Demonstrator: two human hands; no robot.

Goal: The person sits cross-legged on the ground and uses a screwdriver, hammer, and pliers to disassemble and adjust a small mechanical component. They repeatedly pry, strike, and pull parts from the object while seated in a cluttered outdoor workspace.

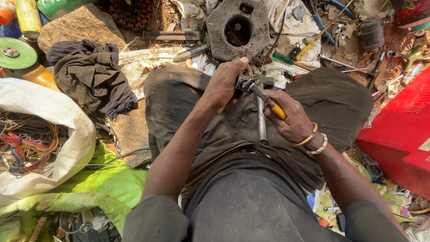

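My left hand [226, 85] grips a small dark metal part [251, 83] above my lap. A long steel rod [261, 121] hangs down from that part between my knees. My right hand [289, 118] is closed around a yellow-handled tool [274, 107] whose metal tip touches the part. Bracelets ring my right wrist. Both hands are close together over my dark trousers [188, 103].
A grey metal housing with a round hole [237, 29] lies ahead on the ground. A dark cloth [92, 76] is at the left, a white sack of coloured wires [31, 139] nearer left. A red box [401, 134] stands at right. Screwdrivers [291, 60] and scrap litter the ground.
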